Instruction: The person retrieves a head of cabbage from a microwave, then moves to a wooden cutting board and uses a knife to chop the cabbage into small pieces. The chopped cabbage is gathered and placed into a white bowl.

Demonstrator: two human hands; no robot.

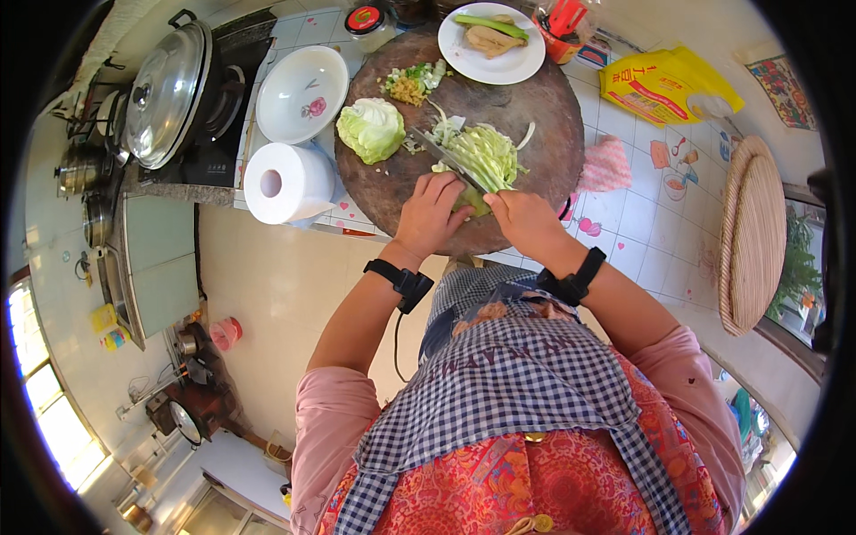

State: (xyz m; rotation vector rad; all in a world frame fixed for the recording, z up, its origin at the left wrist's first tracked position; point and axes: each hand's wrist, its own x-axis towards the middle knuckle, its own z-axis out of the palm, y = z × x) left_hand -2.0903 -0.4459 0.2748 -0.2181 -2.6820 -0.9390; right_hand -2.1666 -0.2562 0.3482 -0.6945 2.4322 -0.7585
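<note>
On a round wooden chopping board point(401, 194), my left hand point(431, 210) presses on a piece of cabbage point(473, 202) with curled fingers. My right hand point(528, 221) grips the handle of a kitchen knife point(451, 160), its handle hidden by the fingers. The blade points up and left, between the held piece and a heap of shredded cabbage point(491, 150). A larger chunk of cabbage point(371, 130) sits at the board's left. Above it lie chopped scallion point(428, 75) and minced yellowish bits, perhaps ginger or garlic point(406, 91).
A white plate point(491, 70) with a green stalk and a tan piece overlaps the board's top. Left stand a white bowl point(301, 80), a paper roll point(287, 180) and a lidded pan point(167, 100) by the stove. A pink cloth point(605, 166) and yellow bag point(662, 87) lie right.
</note>
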